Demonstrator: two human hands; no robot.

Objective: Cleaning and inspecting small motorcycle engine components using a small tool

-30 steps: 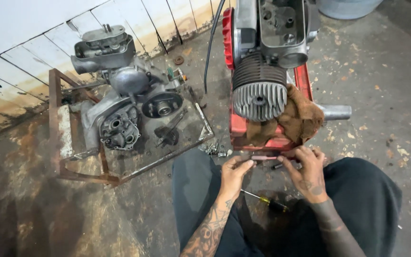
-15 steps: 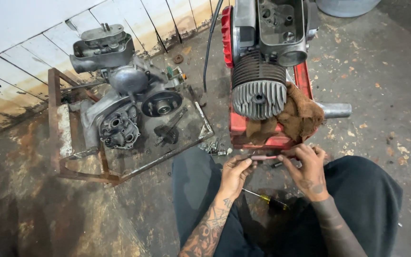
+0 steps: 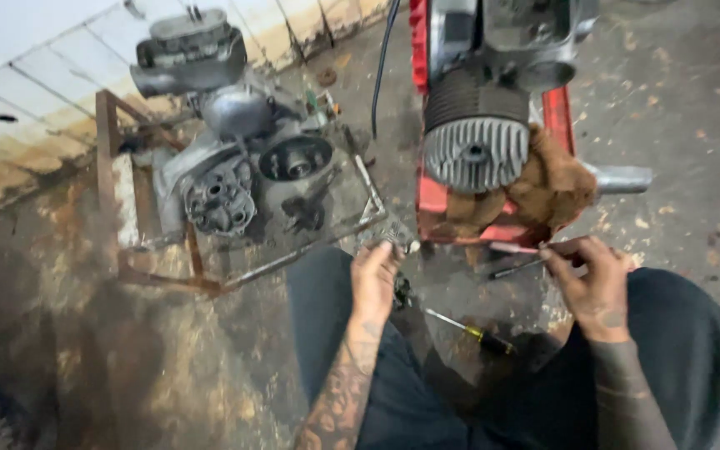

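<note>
A screwdriver (image 3: 470, 331) lies on the floor between the person's knees, nearest of all. Just beyond it the left hand (image 3: 375, 277) reaches forward, fingers stretched flat and holding nothing, tips at small metal parts (image 3: 387, 236) by the red stand's (image 3: 432, 200) near left corner. The right hand (image 3: 595, 279) pinches a thin tool (image 3: 517, 267) just before the stand's front edge. On the stand sits a finned cylinder (image 3: 474, 142) with a brown rag (image 3: 553, 187). Left of the stand, a second engine (image 3: 239, 158) rests in a rusty frame (image 3: 110, 158).
</note>
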